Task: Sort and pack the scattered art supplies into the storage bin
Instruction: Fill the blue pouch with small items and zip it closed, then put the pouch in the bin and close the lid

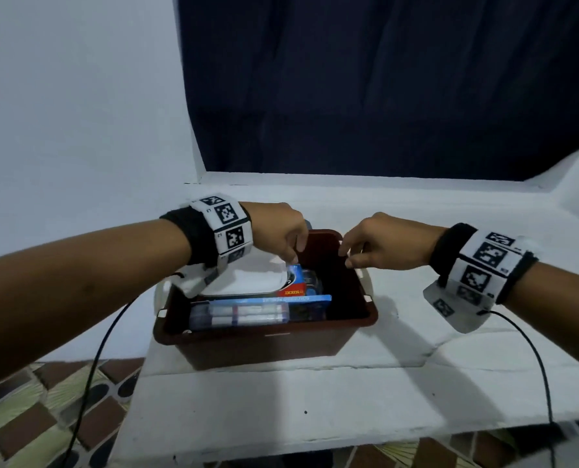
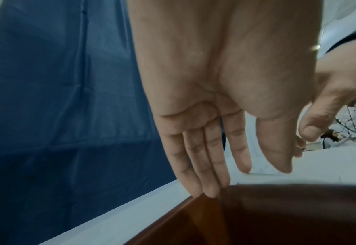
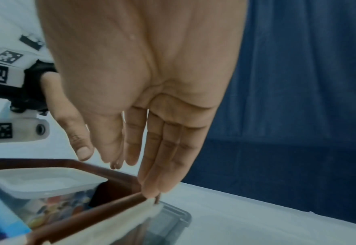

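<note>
Both the left hand [image 1: 276, 231] and right hand [image 1: 384, 243] hover over the bin [image 1: 267, 342], fingers straight, empty.

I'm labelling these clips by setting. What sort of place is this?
Probably a room in a home: a white ledge below a dark blue curtain, patterned floor tiles, and a brown storage bin packed with art supplies.

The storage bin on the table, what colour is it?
The storage bin is dark reddish brown, seen best in the head view.
</note>
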